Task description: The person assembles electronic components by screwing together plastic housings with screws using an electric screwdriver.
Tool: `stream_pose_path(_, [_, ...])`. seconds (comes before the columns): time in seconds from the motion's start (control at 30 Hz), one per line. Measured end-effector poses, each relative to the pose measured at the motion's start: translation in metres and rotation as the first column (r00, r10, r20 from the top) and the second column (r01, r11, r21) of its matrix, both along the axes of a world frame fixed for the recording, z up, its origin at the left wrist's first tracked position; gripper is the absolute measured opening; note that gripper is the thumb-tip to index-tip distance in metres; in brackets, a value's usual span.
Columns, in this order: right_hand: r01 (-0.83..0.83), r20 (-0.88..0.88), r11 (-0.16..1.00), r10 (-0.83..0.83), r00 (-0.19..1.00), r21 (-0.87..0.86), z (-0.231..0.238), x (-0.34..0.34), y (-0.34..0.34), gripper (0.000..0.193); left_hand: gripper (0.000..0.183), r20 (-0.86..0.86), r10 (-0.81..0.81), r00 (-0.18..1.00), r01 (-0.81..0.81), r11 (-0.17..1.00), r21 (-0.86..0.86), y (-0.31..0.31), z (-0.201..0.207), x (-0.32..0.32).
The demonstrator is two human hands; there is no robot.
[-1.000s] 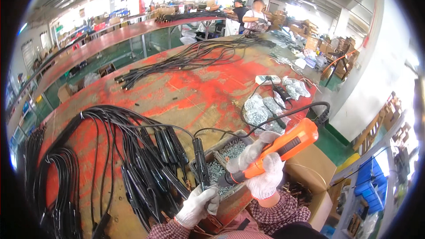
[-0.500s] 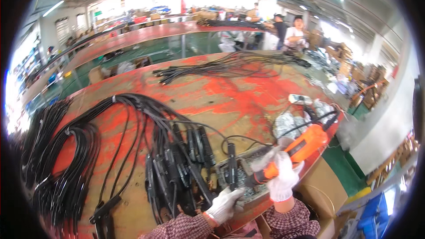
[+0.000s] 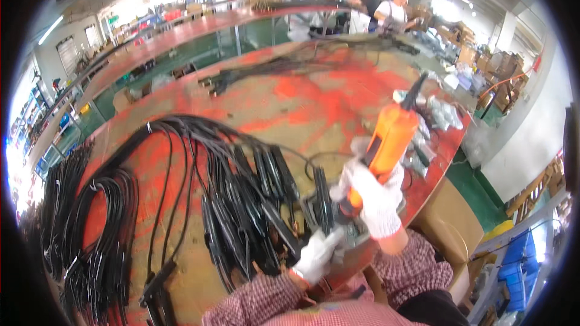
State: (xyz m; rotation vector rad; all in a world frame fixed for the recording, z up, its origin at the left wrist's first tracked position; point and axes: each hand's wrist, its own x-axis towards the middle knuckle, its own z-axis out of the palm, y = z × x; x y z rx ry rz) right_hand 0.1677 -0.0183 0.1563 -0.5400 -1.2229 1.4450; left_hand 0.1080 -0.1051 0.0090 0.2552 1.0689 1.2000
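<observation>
My right hand (image 3: 374, 196), in a white glove, is closed around an orange electric screwdriver (image 3: 393, 136). The tool's black cord end points up and away, and its dark nose slants down toward my left hand. My left hand (image 3: 320, 256), also gloved, is closed at the lower end of an upright black handle (image 3: 322, 199) with a cable; its fingertips are partly blurred. Beneath the tool's nose lies a shallow tray (image 3: 358, 229), mostly hidden by my hands. Just left of it rests a bunch of black handles (image 3: 241, 217) on cables.
Bundled black cables (image 3: 106, 223) lie along the left side of the red, worn table (image 3: 272, 108). More cables (image 3: 314, 57) stretch across its far side. Clear plastic bags (image 3: 441, 111) sit at the right edge, above an open cardboard box (image 3: 453, 211). People (image 3: 393, 12) stand beyond the table.
My right hand has raised and tilted the screwdriver more upright, drawing its nose upward. My left hand stays by the black handle. The whole view has shifted slightly.
</observation>
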Motion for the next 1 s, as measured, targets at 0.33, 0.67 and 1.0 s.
stream_pose_path(0.33, [0.025, -0.106, 0.999, -0.02, 0.994, 0.044, -0.018, 0.015, 0.005, 0.041, 0.021, -0.018, 0.056, 0.998, -0.055, 0.998, 0.041, 0.002, 0.009, -0.002])
stream_pose_path(0.67, [-0.018, -0.038, 0.997, 0.021, 0.999, 0.075, -0.035, 0.011, 0.022, 0.035, 0.023, 0.072, 0.085, 0.994, -0.087, 0.996, 0.02, 0.008, -0.001, -0.01])
stream_pose_path(1.0, [-0.045, 0.083, 0.99, 0.034, 0.996, 0.134, -0.03, 0.007, 0.014, 0.04, 0.019, 0.067, 0.096, 0.993, -0.094, 0.995, -0.022, 0.006, 0.002, -0.009])
